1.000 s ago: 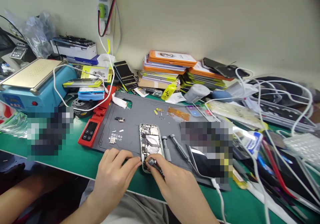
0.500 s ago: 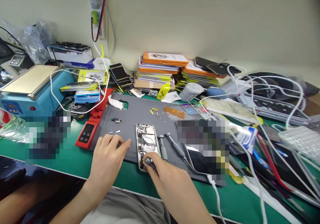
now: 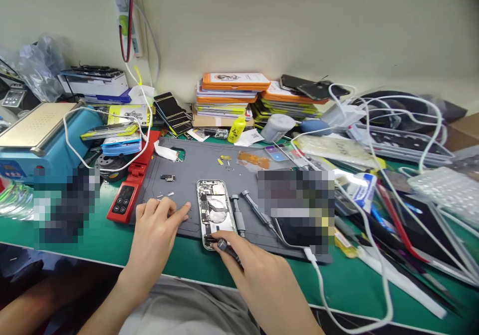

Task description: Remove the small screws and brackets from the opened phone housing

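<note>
An opened phone (image 3: 219, 210) lies on the grey work mat (image 3: 179, 170), its inner parts and a round coil showing. My right hand (image 3: 258, 265) is at the phone's lower end, closed around a grey screwdriver (image 3: 228, 250) lying in its grip. Thumb and index fingertips touch the phone's bottom part; whether they pinch a small piece there cannot be made out. My left hand (image 3: 159, 225) rests on the mat left of the phone, index finger stretched out, apart from it. Small metal bits (image 3: 164, 194) lie just beyond its fingers, with a small black module (image 3: 168, 177) farther up.
Two more screwdrivers (image 3: 238, 215) lie right of the phone, beside another phone (image 3: 299, 232) with a white cable (image 3: 318, 270). A red control unit (image 3: 123, 200) edges the mat's left. Stacked orange boxes (image 3: 235, 81) and a yellow bottle (image 3: 237, 129) stand behind.
The whole view has shifted, so the bench appears slightly farther left and higher. Both hands stay nearly in place, the right one still at the phone's lower end with the screwdriver.
</note>
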Demonstrator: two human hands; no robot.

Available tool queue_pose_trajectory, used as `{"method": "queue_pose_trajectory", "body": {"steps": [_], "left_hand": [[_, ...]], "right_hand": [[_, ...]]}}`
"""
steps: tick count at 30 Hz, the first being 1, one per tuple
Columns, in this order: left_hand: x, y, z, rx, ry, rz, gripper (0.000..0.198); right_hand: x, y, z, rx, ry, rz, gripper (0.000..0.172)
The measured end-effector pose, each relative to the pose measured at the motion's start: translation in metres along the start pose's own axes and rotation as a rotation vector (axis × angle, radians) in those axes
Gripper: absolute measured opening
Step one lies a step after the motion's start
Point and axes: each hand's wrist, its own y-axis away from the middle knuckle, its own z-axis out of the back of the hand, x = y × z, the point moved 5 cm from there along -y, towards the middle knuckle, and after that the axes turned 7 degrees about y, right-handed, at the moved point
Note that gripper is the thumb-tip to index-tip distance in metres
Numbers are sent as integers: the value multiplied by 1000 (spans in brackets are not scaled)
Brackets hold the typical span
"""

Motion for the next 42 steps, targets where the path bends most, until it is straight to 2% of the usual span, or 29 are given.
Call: {"method": "queue_pose_trajectory", "body": {"steps": [5, 7, 12, 15, 17, 19, 23, 26, 32, 42], "left_hand": [[1, 2, 17, -163, 59, 48, 26], [2, 4, 22, -187, 80, 72, 21], [-7, 7, 18, -39, 201, -28, 18], [-12, 9, 16, -18, 192, -107, 20], [-14, 9, 15, -13, 176, -136, 22], [-14, 10, 14, -2, 148, -151, 22], [-12, 10, 12, 8, 104, -153, 23], [-8, 10, 12, 12, 127, -109, 23], [-3, 11, 13, -42, 208, -30, 19], [1, 13, 15, -77, 173, 34, 22]], "right_hand": [[-4, -2, -1, 64, -82, -40, 23], [-7, -3, 0, 83, -107, -53, 21], [-18, -11, 4, 87, -139, -104, 13], [-15, -28, 6, 82, -91, -116, 11], [-8, -46, 5, 142, -13, -111, 12], [3, -64, 1, 291, 88, -103, 14], [20, -99, -2, 362, 122, -70, 13], [23, -113, -11, 401, 155, -58, 9], [16, -112, -22, 425, 197, -72, 14], [10, -105, -26, 393, 116, -47, 7]]}}
